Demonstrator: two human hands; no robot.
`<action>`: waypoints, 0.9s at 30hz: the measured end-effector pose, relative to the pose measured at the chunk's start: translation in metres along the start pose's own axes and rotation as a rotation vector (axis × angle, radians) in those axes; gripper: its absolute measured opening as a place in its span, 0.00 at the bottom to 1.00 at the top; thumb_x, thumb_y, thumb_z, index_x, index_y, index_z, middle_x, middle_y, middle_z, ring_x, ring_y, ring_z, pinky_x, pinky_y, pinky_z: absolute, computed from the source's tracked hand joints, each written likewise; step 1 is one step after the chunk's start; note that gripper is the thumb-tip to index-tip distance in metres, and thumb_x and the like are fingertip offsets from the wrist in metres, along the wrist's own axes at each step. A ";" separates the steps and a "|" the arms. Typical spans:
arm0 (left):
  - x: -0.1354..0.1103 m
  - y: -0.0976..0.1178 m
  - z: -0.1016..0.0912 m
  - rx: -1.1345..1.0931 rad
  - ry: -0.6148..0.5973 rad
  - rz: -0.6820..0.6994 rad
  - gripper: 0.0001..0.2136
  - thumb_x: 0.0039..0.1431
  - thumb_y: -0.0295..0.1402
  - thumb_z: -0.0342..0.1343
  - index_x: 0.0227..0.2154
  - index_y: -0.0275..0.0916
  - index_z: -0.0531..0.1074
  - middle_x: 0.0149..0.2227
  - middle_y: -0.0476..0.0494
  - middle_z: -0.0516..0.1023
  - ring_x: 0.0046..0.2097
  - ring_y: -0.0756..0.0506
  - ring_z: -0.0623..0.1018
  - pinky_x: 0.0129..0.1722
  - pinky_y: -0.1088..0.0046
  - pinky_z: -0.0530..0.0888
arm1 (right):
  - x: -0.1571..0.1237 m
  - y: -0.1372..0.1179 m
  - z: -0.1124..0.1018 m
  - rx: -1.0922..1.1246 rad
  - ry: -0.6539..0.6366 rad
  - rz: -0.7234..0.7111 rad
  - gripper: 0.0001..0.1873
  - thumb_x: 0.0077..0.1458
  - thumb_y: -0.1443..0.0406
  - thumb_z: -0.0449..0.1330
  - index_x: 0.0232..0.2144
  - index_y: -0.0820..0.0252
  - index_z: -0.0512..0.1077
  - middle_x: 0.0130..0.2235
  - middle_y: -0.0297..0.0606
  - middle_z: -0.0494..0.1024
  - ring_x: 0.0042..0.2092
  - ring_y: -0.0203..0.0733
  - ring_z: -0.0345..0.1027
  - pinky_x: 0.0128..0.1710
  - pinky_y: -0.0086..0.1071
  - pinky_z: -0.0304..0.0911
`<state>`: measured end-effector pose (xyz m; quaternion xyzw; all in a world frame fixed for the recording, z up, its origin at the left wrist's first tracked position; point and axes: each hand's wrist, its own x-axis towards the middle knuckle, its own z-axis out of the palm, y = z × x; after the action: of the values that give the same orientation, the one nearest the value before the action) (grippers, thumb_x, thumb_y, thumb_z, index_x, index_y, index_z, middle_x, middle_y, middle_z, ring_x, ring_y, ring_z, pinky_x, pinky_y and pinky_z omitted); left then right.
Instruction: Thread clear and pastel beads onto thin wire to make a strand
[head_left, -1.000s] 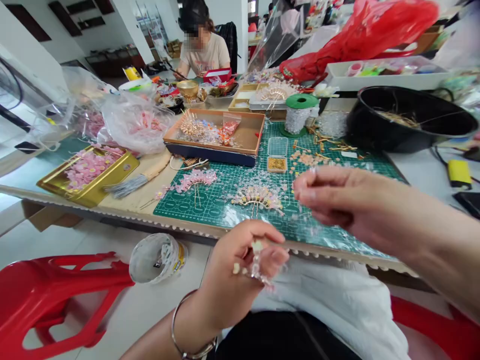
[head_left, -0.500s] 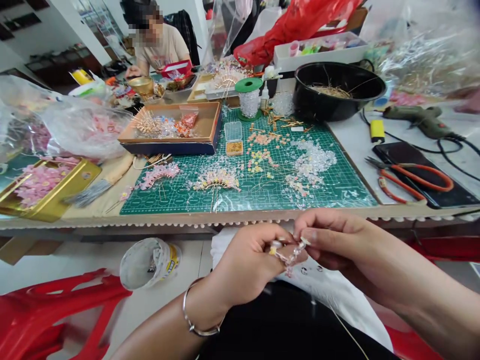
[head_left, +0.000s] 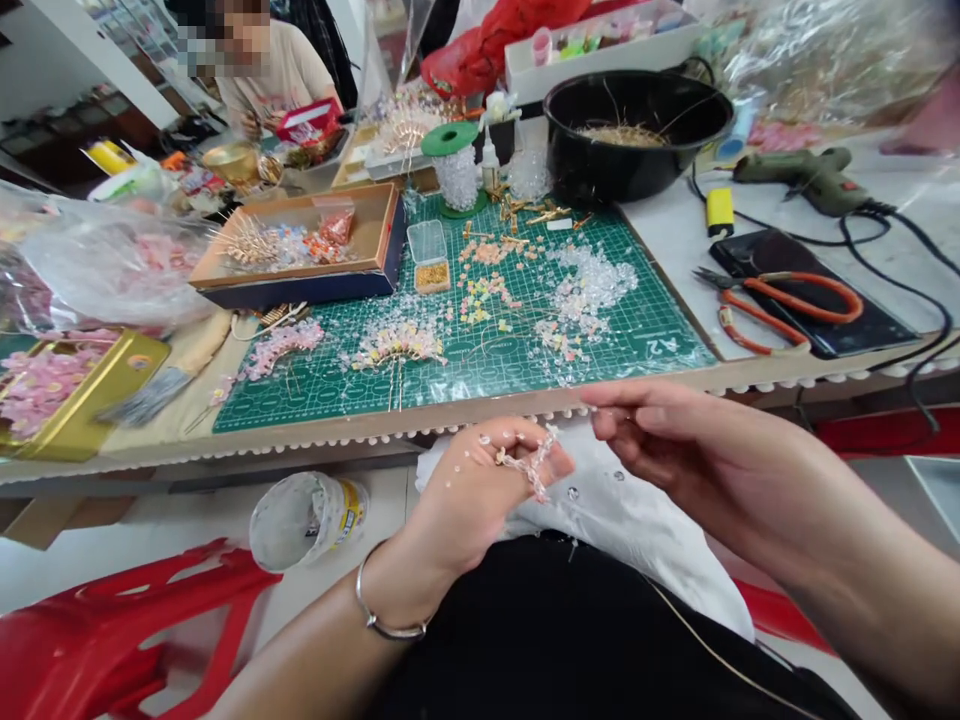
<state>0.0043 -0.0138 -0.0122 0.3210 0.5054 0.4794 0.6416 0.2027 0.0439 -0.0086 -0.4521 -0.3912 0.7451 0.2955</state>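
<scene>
My left hand (head_left: 469, 505) is closed on a small branching beaded wire sprig (head_left: 529, 462) with clear and pinkish beads. Several loose clear beads lie on that hand. My right hand (head_left: 675, 435) hovers to the right, apart from the sprig, thumb and fingers drawn together; anything between the fingertips is too small to make out. Beyond the table edge, a green cutting mat (head_left: 330, 390) carries a pink beaded hair comb (head_left: 285, 345), a yellow-and-pink beaded comb (head_left: 401, 345), and piles of clear beads (head_left: 592, 285) and peach flower beads (head_left: 495, 250).
Orange-handled pliers (head_left: 795, 285) rest on a black phone (head_left: 862, 315), near a glue gun (head_left: 810, 175). A black basin (head_left: 637, 165), bead spool (head_left: 454, 170) and cardboard box (head_left: 300, 285) stand behind. Below are a bucket (head_left: 292, 525) and red stool (head_left: 127, 630). Another person (head_left: 277, 70) sits opposite.
My right hand has drawn away from the beaded sprig, leaving it in my left hand. My left hand has turned and sits slightly further left. The camera view has shifted.
</scene>
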 end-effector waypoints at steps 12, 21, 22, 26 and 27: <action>-0.018 0.025 -0.054 0.234 0.080 0.155 0.11 0.55 0.40 0.69 0.25 0.39 0.77 0.26 0.50 0.72 0.27 0.52 0.66 0.27 0.75 0.64 | 0.058 0.104 -0.037 -0.946 -0.598 -0.095 0.14 0.67 0.56 0.61 0.47 0.59 0.76 0.50 0.41 0.79 0.49 0.45 0.74 0.51 0.46 0.71; 0.013 0.120 -0.141 0.817 0.556 0.318 0.04 0.50 0.31 0.62 0.27 0.36 0.75 0.28 0.48 0.76 0.24 0.53 0.62 0.25 0.74 0.58 | 0.070 0.136 -0.050 -1.216 -0.741 -0.251 0.11 0.67 0.57 0.61 0.41 0.59 0.76 0.45 0.39 0.80 0.46 0.43 0.75 0.48 0.43 0.72; 0.022 0.129 -0.150 0.850 0.577 0.320 0.05 0.51 0.32 0.63 0.28 0.36 0.75 0.27 0.48 0.75 0.24 0.53 0.61 0.25 0.73 0.58 | 0.071 0.133 -0.050 -1.197 -0.722 -0.236 0.11 0.67 0.57 0.61 0.39 0.59 0.76 0.44 0.38 0.80 0.46 0.43 0.74 0.49 0.44 0.72; 0.042 0.144 -0.162 0.968 0.647 0.359 0.07 0.55 0.33 0.64 0.33 0.34 0.78 0.26 0.50 0.74 0.28 0.51 0.66 0.30 0.74 0.63 | 0.066 0.103 -0.045 -1.005 -0.559 -0.092 0.15 0.68 0.53 0.58 0.42 0.56 0.78 0.41 0.38 0.80 0.43 0.45 0.74 0.47 0.43 0.69; 0.041 0.144 -0.157 0.989 0.652 0.382 0.08 0.56 0.33 0.63 0.36 0.33 0.78 0.27 0.51 0.74 0.30 0.51 0.67 0.32 0.74 0.64 | 0.063 0.093 -0.043 -0.934 -0.505 -0.043 0.17 0.68 0.51 0.56 0.43 0.55 0.78 0.37 0.37 0.80 0.39 0.45 0.74 0.44 0.41 0.68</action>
<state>-0.1861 0.0614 0.0584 0.5022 0.7712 0.3680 0.1326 0.2078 0.0592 -0.1283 -0.3340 -0.7494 0.5711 -0.0254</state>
